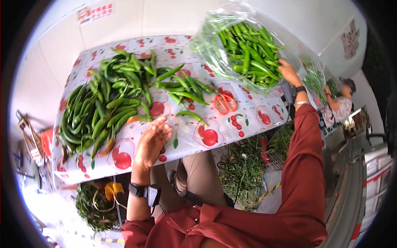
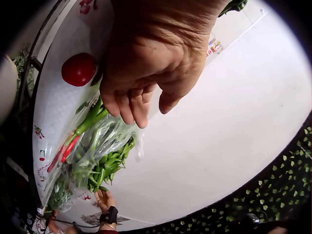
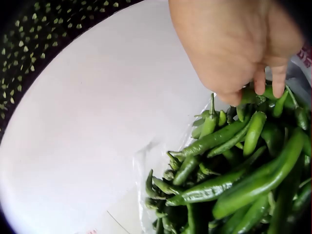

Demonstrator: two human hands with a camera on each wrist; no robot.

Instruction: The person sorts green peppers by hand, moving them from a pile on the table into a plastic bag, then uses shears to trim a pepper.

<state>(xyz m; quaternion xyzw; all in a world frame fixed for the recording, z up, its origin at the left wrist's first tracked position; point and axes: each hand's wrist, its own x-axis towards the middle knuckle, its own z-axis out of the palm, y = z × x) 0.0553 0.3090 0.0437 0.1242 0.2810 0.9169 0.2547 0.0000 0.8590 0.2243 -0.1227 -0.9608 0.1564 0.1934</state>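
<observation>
“Fingers of your right hand (image 1: 290, 73) are touching the bagged green peppers (image 1: 254, 53) at the right side of the clear plastic bag (image 1: 206, 56); that bag is sitting open on the far right of the table (image 1: 188, 140); whether you are pinching a pepper, I cannot tell.”

“And your left hand (image 1: 153, 140)?”

“It is hovering over the near side of the table, its fingers bending loosely and holding nothing; the loose peppers (image 1: 124, 101) are lying just beyond it, toward the far left.”

“What is making a good grasp, then, for your right?”

“Probably this: you are doing best if you are choosing peppers on top, closing round their bodies rather than tugging stems; you are likely sparing the bag if you are keeping its plastic out of your grip.”

“And the scissors (image 1: 225, 103)?”

“Those are lying between bag and pile; you are wisest keeping your fingers clear.”
</observation>
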